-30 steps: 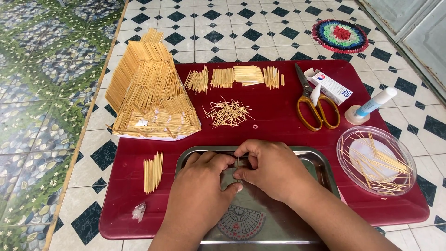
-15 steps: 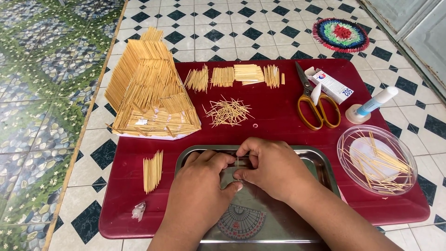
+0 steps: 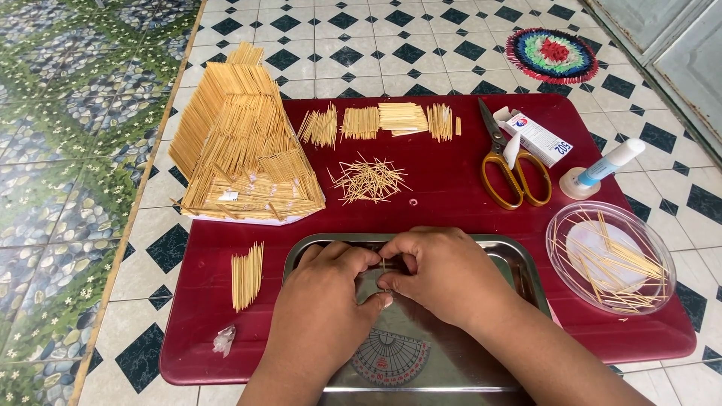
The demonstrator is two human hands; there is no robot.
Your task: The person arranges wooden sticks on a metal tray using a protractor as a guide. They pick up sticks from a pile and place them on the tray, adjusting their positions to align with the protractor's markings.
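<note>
Left hand (image 3: pixel 323 316) and right hand (image 3: pixel 444 274) meet over metal tray (image 3: pixel 519 259), fingertips touching at the centre. Both curled nearly closed, pinching a small upright toothpick piece (image 3: pixel 383 265) between thumbs and forefingers; only its tip shows above the fingers, rest hidden. Can't tell which hand carries more of the grip.

Tray sits at near edge of red surface (image 3: pixel 451 203), partly under both hands. Protractor (image 3: pixel 387 357) lies flat in the tray, just below the left hand's fingers.

Elsewhere on the surface:
- Toothpick roof model (image 3: pixel 241 150) at far left, sloped panels, overhangs the surface edge onto the floor tiles.
- Short bundle of toothpicks (image 3: pixel 247 276) near left of tray, lying parallel, apart from the tray.
- Loose toothpick pile (image 3: pixel 368 180) just beyond the tray, scattered.
- Four cut toothpick rows (image 3: pixel 380 120) along far edge, side by side.
- Yellow-handled scissors (image 3: pixel 511 165) right of centre, blades shut, pointing away.
- Small white box (image 3: pixel 535 137) touching the scissors on their right side.
- Glue bottle (image 3: pixel 602 169) leaning on a round base near right edge.
- Clear round lid (image 3: pixel 609 259) right of tray, holds loose toothpicks.
- Small plastic scrap (image 3: pixel 224 340) at near left corner.

Round woven mat (image 3: pixel 551 55) on floor tiles beyond the surface.
</note>
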